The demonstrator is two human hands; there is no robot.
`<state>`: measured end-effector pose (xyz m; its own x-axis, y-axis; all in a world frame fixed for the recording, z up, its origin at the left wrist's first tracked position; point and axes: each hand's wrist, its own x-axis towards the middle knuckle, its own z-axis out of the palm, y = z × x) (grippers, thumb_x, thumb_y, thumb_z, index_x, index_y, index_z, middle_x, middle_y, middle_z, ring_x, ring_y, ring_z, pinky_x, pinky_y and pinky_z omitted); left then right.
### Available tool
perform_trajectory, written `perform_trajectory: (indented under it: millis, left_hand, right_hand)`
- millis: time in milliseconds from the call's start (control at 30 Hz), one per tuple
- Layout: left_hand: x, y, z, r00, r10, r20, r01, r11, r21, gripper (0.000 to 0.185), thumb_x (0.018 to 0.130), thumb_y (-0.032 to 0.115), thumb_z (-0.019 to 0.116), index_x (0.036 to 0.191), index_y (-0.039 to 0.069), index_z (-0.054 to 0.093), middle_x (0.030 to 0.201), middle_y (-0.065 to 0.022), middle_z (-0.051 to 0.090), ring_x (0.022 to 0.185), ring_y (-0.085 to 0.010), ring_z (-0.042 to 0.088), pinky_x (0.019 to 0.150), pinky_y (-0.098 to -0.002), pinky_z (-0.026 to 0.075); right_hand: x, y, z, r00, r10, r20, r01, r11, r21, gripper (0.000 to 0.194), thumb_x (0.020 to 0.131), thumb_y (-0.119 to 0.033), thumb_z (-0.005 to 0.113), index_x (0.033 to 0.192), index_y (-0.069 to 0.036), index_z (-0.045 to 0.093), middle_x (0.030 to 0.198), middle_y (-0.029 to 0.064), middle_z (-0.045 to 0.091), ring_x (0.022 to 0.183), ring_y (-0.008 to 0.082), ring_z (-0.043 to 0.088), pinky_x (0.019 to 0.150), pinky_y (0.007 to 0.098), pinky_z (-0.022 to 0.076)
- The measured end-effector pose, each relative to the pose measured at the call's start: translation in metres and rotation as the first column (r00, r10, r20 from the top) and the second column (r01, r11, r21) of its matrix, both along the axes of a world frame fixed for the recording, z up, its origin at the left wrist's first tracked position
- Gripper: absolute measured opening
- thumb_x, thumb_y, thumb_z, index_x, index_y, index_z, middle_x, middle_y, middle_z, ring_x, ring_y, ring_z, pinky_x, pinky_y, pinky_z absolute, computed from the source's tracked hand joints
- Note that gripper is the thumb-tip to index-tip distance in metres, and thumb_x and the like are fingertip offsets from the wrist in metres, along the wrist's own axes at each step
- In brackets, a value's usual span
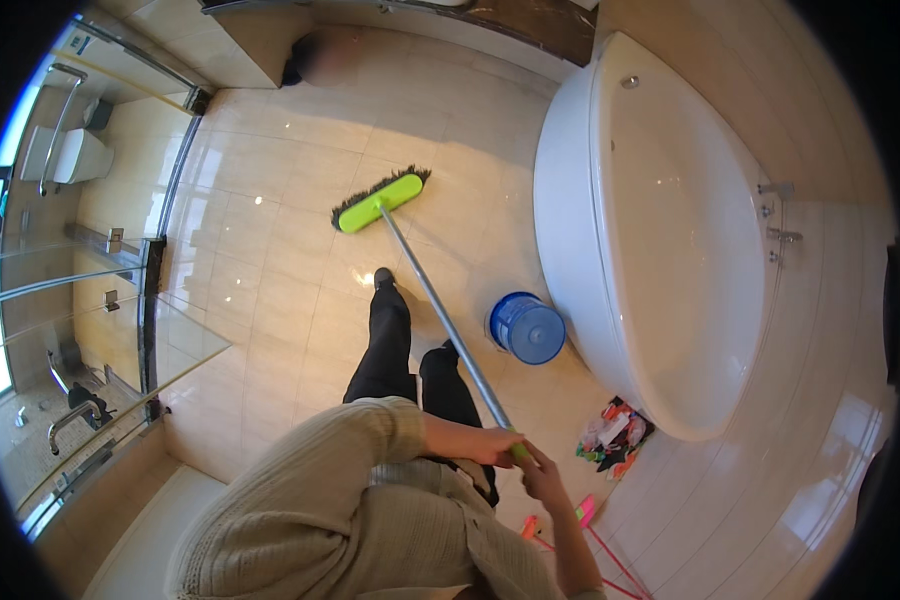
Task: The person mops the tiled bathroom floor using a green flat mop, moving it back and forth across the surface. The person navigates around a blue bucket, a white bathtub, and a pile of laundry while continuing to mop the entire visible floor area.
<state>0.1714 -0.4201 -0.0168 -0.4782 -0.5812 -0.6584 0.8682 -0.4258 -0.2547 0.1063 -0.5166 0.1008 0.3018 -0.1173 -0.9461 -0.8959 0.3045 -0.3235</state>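
Note:
A push broom (pixel 381 202) with a lime-green head and dark bristles rests on the tiled floor, up and left of centre. From it a long grey metal pole slants down to my hands. My left hand (pixel 499 446) is closed around the pole near its green end grip. Just beside and below it, my right hand (pixel 544 476) holds the same grip. The fingers partly cover the green end. My feet stand apart behind the broom head.
A blue plastic container (pixel 529 330) stands beside the white bathtub (pixel 570 202). Near the tub's lower end lie a colourful crumpled heap (pixel 615 441) and pink long-handled tools (pixel 586 510). Glass panels (pixel 187 337) and a white toilet (pixel 82 156) are at left. A blurred shape is by the cabinet.

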Motion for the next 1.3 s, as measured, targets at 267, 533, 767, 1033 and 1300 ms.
perform_trajectory:
  millis: [267,533,767,1033,1300]
  left_hand:
    - [0.042,-0.009,0.026,0.965,0.174,0.198,-0.192,0.978,0.076,0.023,0.083,0.029,0.05,0.078,0.007,0.049,0.064,-0.004,0.05,0.052,-0.0146,0.047,0.05,-0.0258,0.041]
    - [0.224,0.087,-0.069,0.659,0.186,0.728,-0.585,0.736,0.341,0.027,0.08,0.033,0.052,0.076,0.007,0.05,0.061,-0.0033,0.048,0.047,-0.0151,0.046,0.042,-0.0279,0.039]
    - [0.346,0.21,-0.089,0.487,0.237,0.84,-0.698,0.684,0.212,0.04,0.079,0.043,0.048,0.082,0.004,0.053,0.07,-0.008,0.054,0.061,-0.0183,0.053,0.053,-0.0327,0.045]
    - [0.208,0.126,-0.087,0.591,0.239,0.77,-0.639,0.722,0.266,0.036,0.081,0.04,0.048,0.088,0.005,0.05,0.067,-0.007,0.05,0.053,-0.0166,0.05,0.046,-0.031,0.045]
    - [0.011,-0.021,-0.005,0.95,0.255,0.178,-0.291,0.933,0.212,0.027,0.081,0.037,0.051,0.078,0.01,0.049,0.067,-0.0059,0.052,0.055,-0.0181,0.049,0.054,-0.0306,0.043]
  right_hand:
    - [0.053,-0.019,0.007,0.978,0.207,0.04,-0.199,0.969,-0.144,0.04,0.084,-0.022,0.05,0.121,-0.009,0.044,0.048,-0.0034,0.042,0.036,0.0047,0.036,0.034,0.0207,0.0264]
    - [0.262,0.085,-0.111,0.86,0.409,0.305,-0.369,0.912,-0.182,0.038,0.083,-0.026,0.046,0.119,-0.015,0.046,0.047,0.0025,0.045,0.033,0.01,0.039,0.032,0.0257,0.0296]
    - [0.385,0.202,-0.131,0.838,0.36,0.411,-0.351,0.931,-0.101,0.037,0.081,-0.025,0.044,0.116,-0.016,0.048,0.055,0.0101,0.054,0.039,0.019,0.05,0.035,0.0293,0.0391]
    - [0.244,0.122,-0.143,0.82,0.481,0.309,-0.463,0.876,-0.134,0.043,0.084,-0.028,0.044,0.125,-0.018,0.038,0.048,0.0051,0.046,0.035,0.0131,0.043,0.034,0.0283,0.0342]
    - [0.042,-0.036,-0.009,0.926,0.367,0.082,-0.361,0.929,-0.08,0.039,0.084,-0.02,0.049,0.122,-0.016,0.044,0.056,-0.0023,0.046,0.044,0.0039,0.039,0.039,0.0191,0.0312]
